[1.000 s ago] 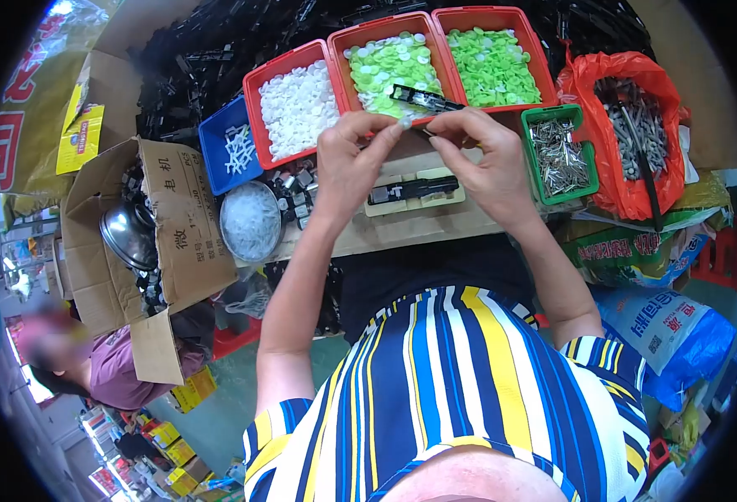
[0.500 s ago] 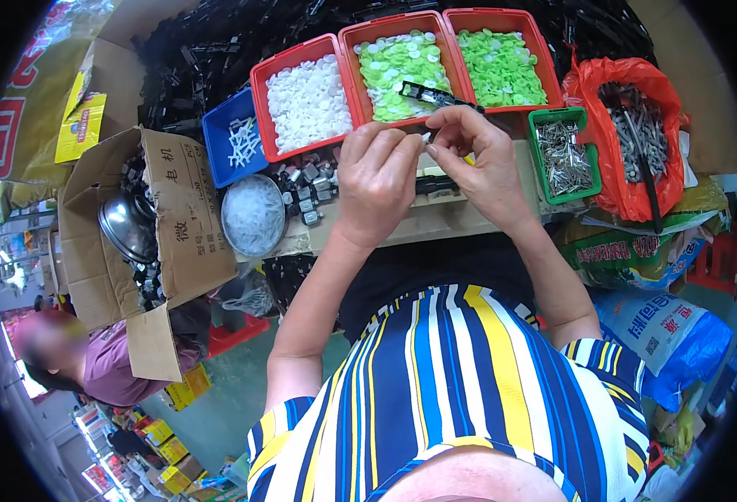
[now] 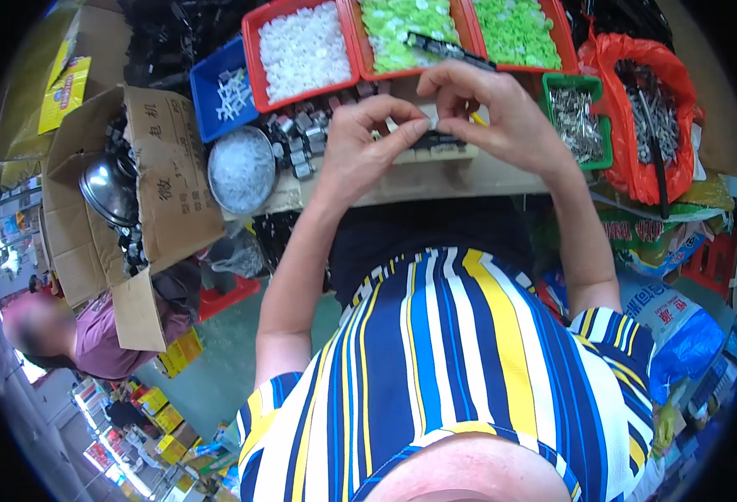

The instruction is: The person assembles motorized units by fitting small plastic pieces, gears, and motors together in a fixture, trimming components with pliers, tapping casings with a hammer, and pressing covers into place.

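Note:
My left hand [image 3: 368,144] is closed in a pinch, thumb and forefinger meeting at a tiny white part [image 3: 433,122]. My right hand [image 3: 502,113] pinches at the same part from the other side, its fingertips almost touching the left ones. The part's exact kind is too small to make out. Just beyond the right knuckles, a long black piece [image 3: 448,48] lies across the edge of the middle tray. Below the hands, a pale strip with dark pieces [image 3: 435,151] rests on the bench, partly covered by the fingers.
Red trays hold white discs [image 3: 306,54] and green discs [image 3: 515,33]. A blue tray [image 3: 209,88], a bowl of clear parts [image 3: 242,170] and small metal motors [image 3: 306,134] stand left. Rightward are a green tray [image 3: 607,142], a red bag [image 3: 594,63]; a carton [image 3: 172,167] is far left.
The view has tilted, so the trays sit higher in the frame. My left fingers have opened out from a tighter curl, and both hands still meet at the white part.

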The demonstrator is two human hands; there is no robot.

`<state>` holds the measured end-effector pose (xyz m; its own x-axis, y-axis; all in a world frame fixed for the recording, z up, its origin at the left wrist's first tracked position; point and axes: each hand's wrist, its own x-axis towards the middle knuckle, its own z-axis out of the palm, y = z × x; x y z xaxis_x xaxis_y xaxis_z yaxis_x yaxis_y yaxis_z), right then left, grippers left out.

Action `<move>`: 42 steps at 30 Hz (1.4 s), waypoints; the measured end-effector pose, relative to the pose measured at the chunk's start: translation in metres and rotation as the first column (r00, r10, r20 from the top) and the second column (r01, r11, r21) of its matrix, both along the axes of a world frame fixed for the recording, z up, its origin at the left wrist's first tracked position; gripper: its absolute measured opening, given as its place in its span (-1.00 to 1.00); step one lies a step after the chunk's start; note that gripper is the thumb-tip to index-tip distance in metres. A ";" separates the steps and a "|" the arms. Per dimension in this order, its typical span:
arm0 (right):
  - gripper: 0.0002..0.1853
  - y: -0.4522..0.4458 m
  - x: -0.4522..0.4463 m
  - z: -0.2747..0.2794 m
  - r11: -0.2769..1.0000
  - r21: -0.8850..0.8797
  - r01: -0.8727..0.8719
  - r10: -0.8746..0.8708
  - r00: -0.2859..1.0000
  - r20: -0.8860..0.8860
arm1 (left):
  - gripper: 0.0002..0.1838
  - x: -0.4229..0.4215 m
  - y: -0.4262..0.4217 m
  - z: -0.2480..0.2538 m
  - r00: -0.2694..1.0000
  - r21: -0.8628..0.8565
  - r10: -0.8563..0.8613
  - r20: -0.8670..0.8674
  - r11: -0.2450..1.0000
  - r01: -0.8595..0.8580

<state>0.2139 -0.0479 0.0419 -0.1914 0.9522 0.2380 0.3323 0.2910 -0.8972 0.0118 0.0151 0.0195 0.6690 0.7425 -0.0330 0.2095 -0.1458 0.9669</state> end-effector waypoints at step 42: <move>-0.92 -0.013 -0.029 -0.060 0.973 0.197 0.120 -0.189 0.902 0.387 | -0.74 -0.011 -0.057 -0.043 0.936 0.869 0.290 -0.199 0.494 0.032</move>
<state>0.1847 -0.0604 -0.0180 -0.1571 0.9316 0.3279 0.7060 0.3381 -0.6223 0.0007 -0.0424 -0.0239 0.6381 0.5883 0.4967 0.5304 -0.8035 0.2703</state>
